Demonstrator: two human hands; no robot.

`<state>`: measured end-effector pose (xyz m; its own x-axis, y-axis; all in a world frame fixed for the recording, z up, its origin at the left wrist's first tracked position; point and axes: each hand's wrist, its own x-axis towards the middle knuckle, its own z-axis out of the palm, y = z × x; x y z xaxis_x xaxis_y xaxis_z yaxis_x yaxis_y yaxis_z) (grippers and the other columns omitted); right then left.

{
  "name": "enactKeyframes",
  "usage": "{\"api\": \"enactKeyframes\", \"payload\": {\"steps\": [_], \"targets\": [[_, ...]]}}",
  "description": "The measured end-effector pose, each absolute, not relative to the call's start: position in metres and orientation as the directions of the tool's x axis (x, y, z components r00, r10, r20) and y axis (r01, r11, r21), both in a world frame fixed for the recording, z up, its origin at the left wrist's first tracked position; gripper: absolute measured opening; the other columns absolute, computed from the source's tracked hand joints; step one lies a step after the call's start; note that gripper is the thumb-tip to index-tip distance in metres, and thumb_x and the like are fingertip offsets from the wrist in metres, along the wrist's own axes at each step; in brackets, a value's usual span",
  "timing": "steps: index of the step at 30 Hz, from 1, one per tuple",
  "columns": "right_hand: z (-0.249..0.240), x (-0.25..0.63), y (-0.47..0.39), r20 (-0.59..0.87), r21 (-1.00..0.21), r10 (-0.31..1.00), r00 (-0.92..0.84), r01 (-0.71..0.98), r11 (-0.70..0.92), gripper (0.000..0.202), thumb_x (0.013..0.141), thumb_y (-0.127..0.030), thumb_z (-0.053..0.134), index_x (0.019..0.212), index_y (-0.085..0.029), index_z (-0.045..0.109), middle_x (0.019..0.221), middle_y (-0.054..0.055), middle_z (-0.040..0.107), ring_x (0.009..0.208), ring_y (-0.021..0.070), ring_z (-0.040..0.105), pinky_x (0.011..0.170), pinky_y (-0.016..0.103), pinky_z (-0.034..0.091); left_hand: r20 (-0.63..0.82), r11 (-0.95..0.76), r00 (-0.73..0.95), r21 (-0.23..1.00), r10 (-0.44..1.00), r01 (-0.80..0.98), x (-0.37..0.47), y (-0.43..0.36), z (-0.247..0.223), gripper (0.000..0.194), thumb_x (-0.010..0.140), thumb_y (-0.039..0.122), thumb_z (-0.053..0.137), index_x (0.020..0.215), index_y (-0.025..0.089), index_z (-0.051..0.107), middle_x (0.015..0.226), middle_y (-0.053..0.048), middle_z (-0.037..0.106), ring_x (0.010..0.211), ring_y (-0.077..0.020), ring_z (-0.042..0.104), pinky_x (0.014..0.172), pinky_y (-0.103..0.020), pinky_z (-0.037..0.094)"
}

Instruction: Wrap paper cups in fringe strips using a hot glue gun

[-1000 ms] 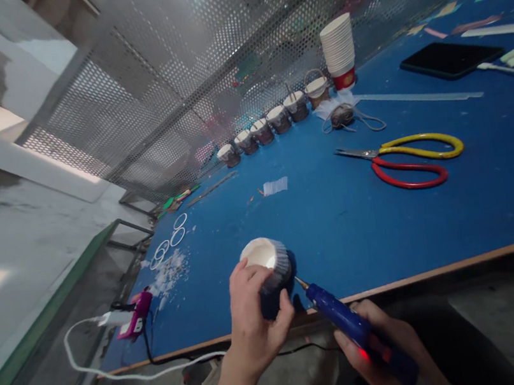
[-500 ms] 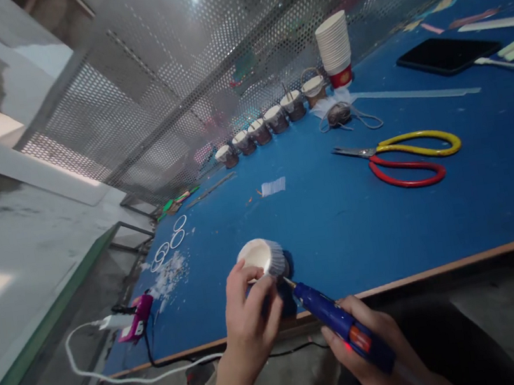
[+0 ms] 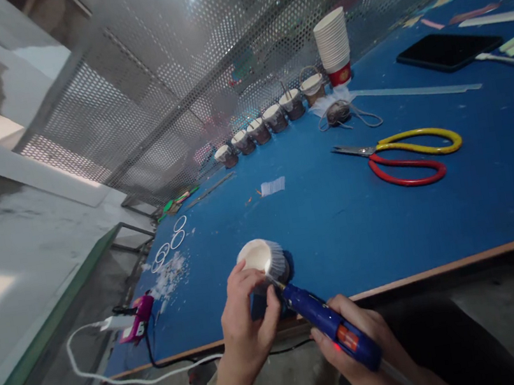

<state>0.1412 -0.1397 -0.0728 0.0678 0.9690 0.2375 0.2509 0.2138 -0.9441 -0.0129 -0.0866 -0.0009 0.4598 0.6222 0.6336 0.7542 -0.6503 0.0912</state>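
A short white paper cup (image 3: 274, 259) with a ribbed, pleated-looking outer wall stands on the blue table near its front edge. My left hand (image 3: 246, 313) has its fingers at the cup's near rim, gripping it there, while the thumb is held apart from the wall. In my right hand (image 3: 351, 339) is a blue glue gun (image 3: 316, 309) with an orange-red window and a glowing red light. Its nozzle tip is at the cup's near side, close to my left fingertips. The exact contact of tip and cup is hard to make out.
Yellow-and-red-handled scissors (image 3: 407, 160) lie to the right. Several small decorated cups (image 3: 275, 119) and a cup stack (image 3: 333, 46) line the back. A black phone (image 3: 448, 52) lies far right. White rings (image 3: 178, 239) and a purple power strip (image 3: 141, 316) are at left.
The glue gun has moved up and left, bringing its nozzle closer to the cup wall. My left thumb has come away from the rim and dropped lower. The cup has barely moved.
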Motion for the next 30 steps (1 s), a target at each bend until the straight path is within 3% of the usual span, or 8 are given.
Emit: {"api": "enactKeyframes", "payload": {"steps": [8,15,21,25,30], "targets": [[-0.074,0.142,-0.141,0.165,-0.96,0.983,0.085,0.242,0.14,0.016,0.077,-0.026,0.052,0.063,-0.022,0.047,0.045,-0.005,0.054,0.036,0.0089,0.05,0.037,0.016,0.038,0.624,-0.666,0.483,0.082,0.614,0.741,-0.015,-0.086,-0.001,0.028,0.077,0.004,0.059,0.102,0.017,0.053,0.088,-0.005,0.062,0.091,-0.0182,0.062,0.093,-0.044,0.052],[-0.081,0.142,-0.143,0.127,-0.974,0.979,0.16,0.208,0.093,0.015,0.074,-0.028,0.053,0.061,-0.023,0.047,0.043,-0.006,0.054,0.034,0.0092,0.05,0.036,0.017,0.036,0.566,-0.658,0.563,-0.048,0.602,0.752,-0.015,-0.087,0.002,0.034,0.078,0.004,0.057,0.107,0.022,0.057,0.087,-0.003,0.054,0.08,-0.0155,0.059,0.093,-0.046,0.051],[-0.076,0.138,-0.146,0.145,-0.971,0.956,0.256,0.222,0.088,0.02,0.076,-0.03,0.05,0.059,-0.023,0.042,0.042,-0.006,0.048,0.035,0.0091,0.048,0.036,0.018,0.035,0.58,-0.638,0.578,-0.126,0.574,0.76,-0.016,-0.084,-0.004,0.024,0.078,0.004,0.058,0.095,0.021,0.059,0.084,-0.003,0.051,0.077,-0.0153,0.056,0.089,-0.045,0.053],[-0.076,0.142,-0.145,0.155,-0.963,0.966,0.209,0.249,0.1,0.019,0.078,-0.03,0.051,0.061,-0.023,0.045,0.043,-0.006,0.052,0.034,0.0094,0.049,0.037,0.018,0.036,0.587,-0.649,0.565,-0.085,0.581,0.756,-0.016,-0.085,-0.003,0.023,0.077,0.004,0.056,0.093,0.021,0.058,0.083,-0.003,0.053,0.076,-0.0154,0.057,0.09,-0.046,0.052],[-0.076,0.149,-0.143,0.095,-0.983,0.994,0.056,0.163,0.085,0.019,0.079,-0.029,0.052,0.062,-0.023,0.047,0.047,-0.003,0.059,0.041,0.0114,0.056,0.042,0.017,0.043,0.57,-0.676,0.548,0.016,0.612,0.737,-0.017,-0.085,0.0,0.025,0.081,0.002,0.052,0.097,0.021,0.053,0.087,-0.004,0.059,0.082,-0.0159,0.061,0.094,-0.046,0.051]]}}
